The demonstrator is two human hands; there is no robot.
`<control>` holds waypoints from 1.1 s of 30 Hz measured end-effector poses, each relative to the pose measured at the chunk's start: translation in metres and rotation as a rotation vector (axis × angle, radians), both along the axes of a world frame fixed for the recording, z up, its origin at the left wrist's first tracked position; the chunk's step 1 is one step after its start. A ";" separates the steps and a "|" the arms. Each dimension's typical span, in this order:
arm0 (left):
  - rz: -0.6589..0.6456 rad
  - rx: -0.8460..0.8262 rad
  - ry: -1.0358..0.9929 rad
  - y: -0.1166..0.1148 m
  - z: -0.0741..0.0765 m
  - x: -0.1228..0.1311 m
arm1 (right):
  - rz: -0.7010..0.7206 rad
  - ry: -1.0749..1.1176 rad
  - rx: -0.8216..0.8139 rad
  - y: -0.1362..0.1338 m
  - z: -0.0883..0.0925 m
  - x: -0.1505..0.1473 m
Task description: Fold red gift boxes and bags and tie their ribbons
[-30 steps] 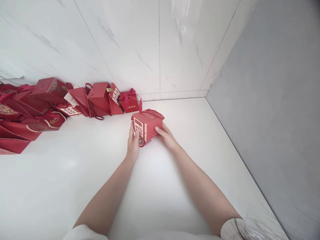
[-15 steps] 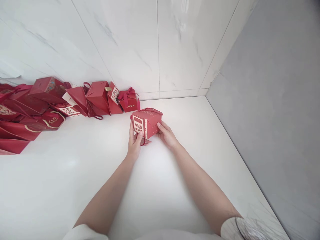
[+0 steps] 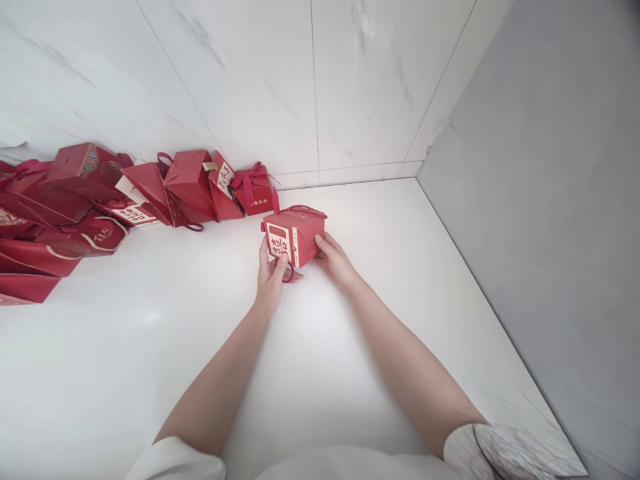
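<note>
Red box [image 3: 296, 237] tipped slightly | both hands [image 3: 271, 283] [image 3: 340, 262] half-curled, gripping its sides

Red 囍 [image 3: 278, 241] on the held box [image 3: 306, 233], another on a white-faced box [image 3: 134, 213], blurred gold characters [image 3: 259, 202] on the ribboned box [image 3: 247, 195]

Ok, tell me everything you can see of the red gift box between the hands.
The red gift box looks like folded cardboard and appears closed. A cream panel with bold red characters covers its left-facing side; a twisted red rope handle arches along the top, and another red cord loop hangs below the panel. It sits slightly angled, gripped by the left hand at the panel side and the right hand opposite. Whether its base touches the white tabletop is unclear.
</note>
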State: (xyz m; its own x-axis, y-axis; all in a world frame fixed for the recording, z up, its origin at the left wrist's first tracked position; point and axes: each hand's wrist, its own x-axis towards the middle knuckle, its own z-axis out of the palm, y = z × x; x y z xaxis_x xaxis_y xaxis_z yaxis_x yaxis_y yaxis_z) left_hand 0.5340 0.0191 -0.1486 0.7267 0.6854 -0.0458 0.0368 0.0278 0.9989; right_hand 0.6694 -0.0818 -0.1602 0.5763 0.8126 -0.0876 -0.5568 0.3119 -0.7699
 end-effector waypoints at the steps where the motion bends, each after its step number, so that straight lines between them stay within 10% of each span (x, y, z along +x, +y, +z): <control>1: 0.001 0.001 0.000 0.000 0.000 0.000 | -0.002 0.004 -0.005 0.000 0.000 0.000; 33: -0.096 0.029 0.009 0.002 -0.002 -0.004 | 0.026 -0.280 0.025 -0.009 0.005 0.000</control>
